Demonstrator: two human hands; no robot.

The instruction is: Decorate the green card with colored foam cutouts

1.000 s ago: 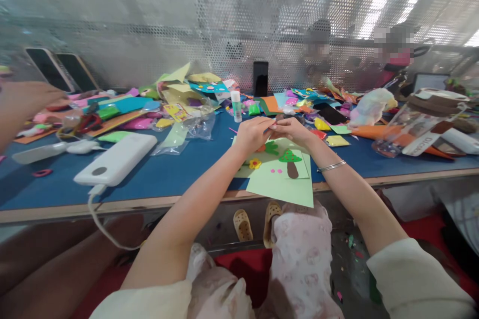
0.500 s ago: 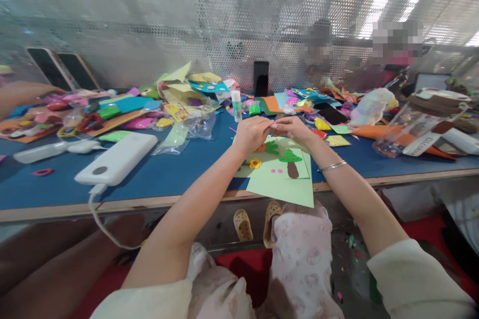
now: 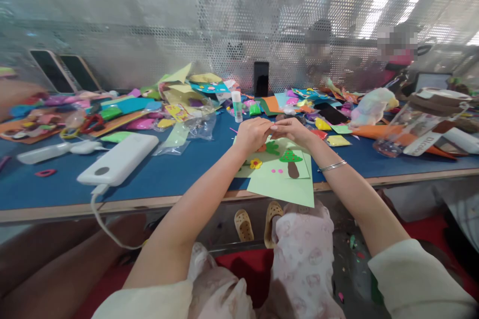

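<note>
My left hand (image 3: 253,134) and my right hand (image 3: 294,131) meet at the fingertips above the craft paper. Both are closed in a pinch; what lies between the fingers is too small and hidden to name. Beneath them is a light green sheet (image 3: 279,192) with a smaller green piece on it. It carries a tree (image 3: 291,156) with a green, red-dotted crown and brown trunk, a yellow flower (image 3: 256,163), two pink dots (image 3: 277,171) and a green leafy shape (image 3: 272,147). A glue stick (image 3: 237,107) stands upright just beyond my left hand.
On the left lie a white power bank (image 3: 118,159) with a cable, red scissors (image 3: 92,123) and heaped craft packets. A black phone (image 3: 261,79) leans at the back. To the right are yellow packets (image 3: 339,140), a plush toy (image 3: 374,104) and a clear jug (image 3: 392,134). Another person's hand (image 3: 18,92) is far left.
My hands stay together in nearly the same place. A pink speck seen between the fingertips before is now mostly covered. The other person's hand at far left has drawn back leftward.
</note>
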